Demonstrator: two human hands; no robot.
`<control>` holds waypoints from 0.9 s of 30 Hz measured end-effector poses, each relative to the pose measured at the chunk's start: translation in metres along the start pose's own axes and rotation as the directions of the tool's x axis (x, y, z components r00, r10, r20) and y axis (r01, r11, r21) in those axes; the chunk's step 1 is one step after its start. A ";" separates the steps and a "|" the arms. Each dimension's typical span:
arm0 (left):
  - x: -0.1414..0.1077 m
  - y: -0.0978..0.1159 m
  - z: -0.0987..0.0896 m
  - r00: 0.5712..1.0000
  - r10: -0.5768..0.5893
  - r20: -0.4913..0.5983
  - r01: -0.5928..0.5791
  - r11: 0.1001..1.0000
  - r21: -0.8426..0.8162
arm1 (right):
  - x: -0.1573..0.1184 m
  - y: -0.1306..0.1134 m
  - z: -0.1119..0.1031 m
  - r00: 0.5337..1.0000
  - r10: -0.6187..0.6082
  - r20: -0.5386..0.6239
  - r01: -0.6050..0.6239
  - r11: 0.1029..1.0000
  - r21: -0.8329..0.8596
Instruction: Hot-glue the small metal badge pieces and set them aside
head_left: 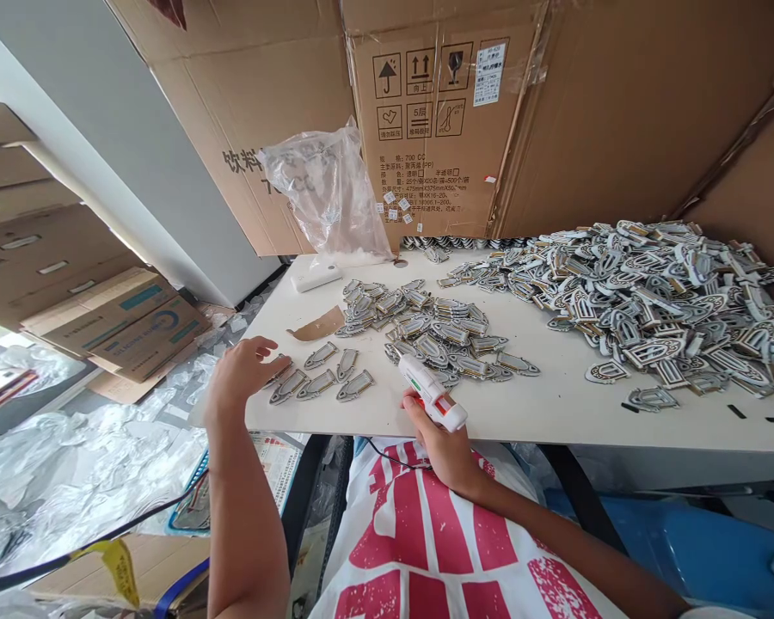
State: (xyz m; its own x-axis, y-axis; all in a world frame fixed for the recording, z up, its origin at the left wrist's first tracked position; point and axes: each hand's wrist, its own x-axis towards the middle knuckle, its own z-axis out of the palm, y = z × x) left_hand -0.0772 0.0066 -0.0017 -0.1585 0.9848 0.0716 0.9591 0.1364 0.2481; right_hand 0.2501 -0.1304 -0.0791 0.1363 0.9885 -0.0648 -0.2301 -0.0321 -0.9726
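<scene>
My right hand [444, 440] is wrapped round a white hot glue gun [431, 391] with an orange-red trigger, its nozzle pointing away over the table. Over the table's left edge, my left hand [242, 371] is open, fingers bent and apart, with nothing visible in it. Close to its fingertips lie several flat, pointed grey-and-white frame pieces [317, 383], spread out singly; one is partly hidden by the fingers. A loose pile of the same pieces [435, 331] lies just beyond the glue gun.
A large heap of similar pieces [677, 301] covers the right of the white table [516, 413]. Behind stand cardboard sheets [439, 112] and a clear plastic bag [332, 193]. A brown paper scrap [318, 326] and a white box-like object [316, 278] lie at left.
</scene>
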 end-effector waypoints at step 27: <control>-0.018 0.032 -0.009 0.979 0.084 0.187 -0.109 0.986 0.128 | 0.003 0.010 -0.002 1.000 -0.018 0.011 0.018 0.999 0.041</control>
State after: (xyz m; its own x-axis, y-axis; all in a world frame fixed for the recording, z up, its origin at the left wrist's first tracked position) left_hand -0.0458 -0.0081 0.0136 -0.0304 0.9955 -0.0899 0.9927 0.0406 0.1134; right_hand 0.2499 -0.1277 -0.0899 0.1300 0.9905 -0.0447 -0.2670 -0.0084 -0.9637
